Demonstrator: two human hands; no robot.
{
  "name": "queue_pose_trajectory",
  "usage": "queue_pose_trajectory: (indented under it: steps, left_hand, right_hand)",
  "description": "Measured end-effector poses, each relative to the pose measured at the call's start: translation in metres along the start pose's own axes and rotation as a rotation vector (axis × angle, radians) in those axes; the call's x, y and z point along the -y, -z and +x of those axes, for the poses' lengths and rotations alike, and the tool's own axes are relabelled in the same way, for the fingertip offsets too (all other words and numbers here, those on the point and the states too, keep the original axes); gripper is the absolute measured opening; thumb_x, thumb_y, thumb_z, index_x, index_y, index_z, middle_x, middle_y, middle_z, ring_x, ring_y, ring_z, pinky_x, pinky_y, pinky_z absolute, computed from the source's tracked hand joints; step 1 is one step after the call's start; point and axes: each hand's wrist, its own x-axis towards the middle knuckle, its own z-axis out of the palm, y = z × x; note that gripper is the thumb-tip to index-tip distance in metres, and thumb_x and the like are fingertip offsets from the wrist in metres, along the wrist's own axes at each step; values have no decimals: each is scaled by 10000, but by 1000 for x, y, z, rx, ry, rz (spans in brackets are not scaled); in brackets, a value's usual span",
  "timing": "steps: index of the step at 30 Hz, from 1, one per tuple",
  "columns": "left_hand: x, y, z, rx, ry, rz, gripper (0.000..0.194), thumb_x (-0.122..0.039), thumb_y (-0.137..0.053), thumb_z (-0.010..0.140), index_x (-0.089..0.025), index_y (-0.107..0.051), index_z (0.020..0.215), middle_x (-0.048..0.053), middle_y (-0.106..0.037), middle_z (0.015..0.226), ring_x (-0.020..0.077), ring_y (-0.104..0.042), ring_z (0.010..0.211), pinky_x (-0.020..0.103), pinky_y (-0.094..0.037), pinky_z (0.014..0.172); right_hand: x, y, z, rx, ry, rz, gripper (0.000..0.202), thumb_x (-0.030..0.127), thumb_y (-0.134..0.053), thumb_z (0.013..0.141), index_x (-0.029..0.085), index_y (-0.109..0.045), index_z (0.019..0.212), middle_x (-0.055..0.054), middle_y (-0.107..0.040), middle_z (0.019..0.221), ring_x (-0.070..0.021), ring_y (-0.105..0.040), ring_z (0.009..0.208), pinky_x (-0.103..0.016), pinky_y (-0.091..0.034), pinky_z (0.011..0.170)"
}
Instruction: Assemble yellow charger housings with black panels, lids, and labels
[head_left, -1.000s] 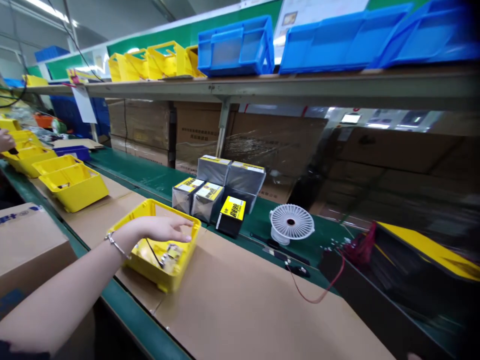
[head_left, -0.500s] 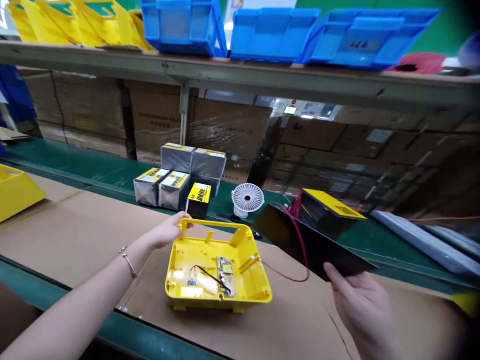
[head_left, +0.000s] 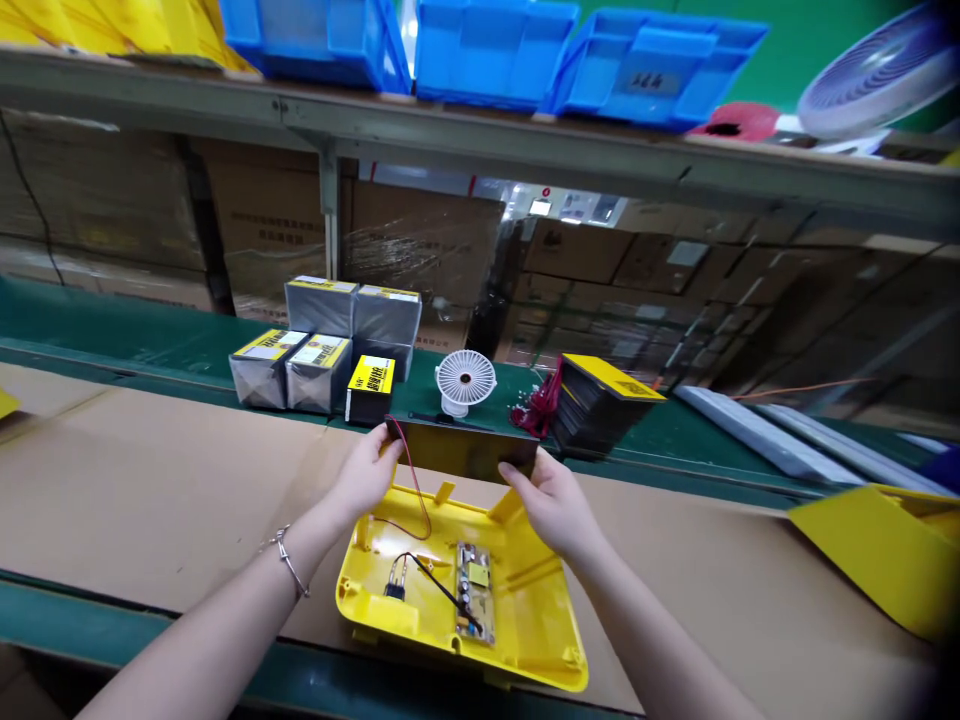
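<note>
Both hands hold a thin dark panel (head_left: 450, 453) over the far edge of a yellow plastic housing (head_left: 532, 640). My left hand (head_left: 365, 470) pinches its left end. At the right end, my right hand (head_left: 556, 500) grips it with the thumb on the near face. A thin red wire (head_left: 412, 460) hangs from the panel's left side into the housing. Inside the open housing sit a small circuit board (head_left: 475, 590) and a black part (head_left: 395, 590) with a black cable. Whether the panel touches the housing's rim is hidden.
Wrapped yellow-topped boxes (head_left: 319, 370), a small white fan (head_left: 466, 380) and a stack of dark panels (head_left: 600, 410) with bundled red wires stand behind. Another yellow housing (head_left: 877, 550) lies at right. Blue bins (head_left: 487, 55) line the overhead shelf.
The panel has moved left from beside the stack to the housing's far edge. My left hand has gone from the housing's rim to the panel's left end. The view has shifted right.
</note>
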Motion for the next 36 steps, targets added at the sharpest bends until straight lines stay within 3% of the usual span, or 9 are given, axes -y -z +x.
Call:
queue_pose_trajectory:
  steps: [6, 11, 17, 20, 23, 26, 29, 33, 36]
  left_hand:
    - [0, 8, -7, -36, -79, 88, 185, -234, -434, 880, -196, -602, 945, 34, -666, 887, 193, -602, 889, 325, -451, 832]
    - [-5, 9, -12, -40, -86, 154, 212, -254, -417, 887, -206, -612, 955, 20, -666, 830, 193, -608, 860, 303, -444, 792]
    - [-12, 13, -16, -7, -75, 243, 189, -235, -420, 880, -216, -607, 898, 8, -665, 800, 177, -596, 733, 277, -424, 676]
    - [-13, 11, -17, -23, -55, 270, 181, -209, -424, 865, -210, -603, 892, 27, -679, 837, 194, -611, 757, 291, -432, 693]
    - [-15, 5, -18, -28, -59, 259, 208, -184, -424, 857, -220, -603, 957, 29, -693, 914, 200, -630, 831, 300, -449, 752]
    - [-17, -1, -18, -13, -75, 226, 232, -174, -443, 847, -235, -600, 1007, 16, -697, 974, 191, -637, 897, 295, -463, 804]
    - [-16, -4, -18, -6, -75, 199, 196, -197, -483, 834, -223, -623, 969, 23, -702, 980, 192, -638, 930, 299, -473, 846]
    - [-10, -2, -16, -3, -48, 191, 215, -166, -504, 786, -209, -664, 922, 34, -713, 964, 206, -643, 928, 334, -481, 877]
    - [-8, -2, -16, -11, -17, 180, 285, -113, -480, 739, -201, -673, 930, 40, -714, 980, 211, -642, 941, 349, -484, 893]
  right_hand:
    - [-3, 23, 6, 149, -105, -254, 208, 336, -544, 817, 189, -653, 916, -56, -719, 931, -240, -656, 859, -322, -491, 734]
    - [-7, 30, 7, 217, -161, -402, 272, 363, -517, 829, 184, -721, 816, -43, -726, 791, -221, -636, 693, -282, -432, 581]
    - [-10, 28, 3, 233, -160, -436, 232, 314, -556, 815, 189, -723, 916, -51, -722, 853, -216, -646, 732, -305, -479, 648]
    - [4, 21, 0, 41, 40, -496, 497, 305, -585, 827, 230, -505, 1312, -69, -653, 1123, -221, -622, 910, -360, -490, 814]
    - [23, 3, -2, -72, 430, -740, 631, 273, -575, 860, 266, -318, 1436, -90, -500, 1345, -274, -464, 1187, -462, -348, 1023]
    - [30, -23, -3, 66, 485, -972, 638, 151, -463, 881, 220, -234, 1473, -127, -470, 1366, -307, -414, 1206, -535, -234, 1060]
    - [24, -41, -2, 263, 396, -1036, 658, 59, -385, 851, 158, -213, 1478, -167, -541, 1244, -295, -480, 1086, -518, -300, 994]
    - [15, -38, 8, 442, 396, -976, 576, 88, -451, 854, 233, -375, 1407, -81, -618, 1102, -225, -547, 1002, -339, -417, 855]
    - [17, -28, 18, 450, 347, -947, 276, 209, -461, 918, 236, -630, 1134, -47, -652, 976, -170, -592, 882, -256, -427, 753]
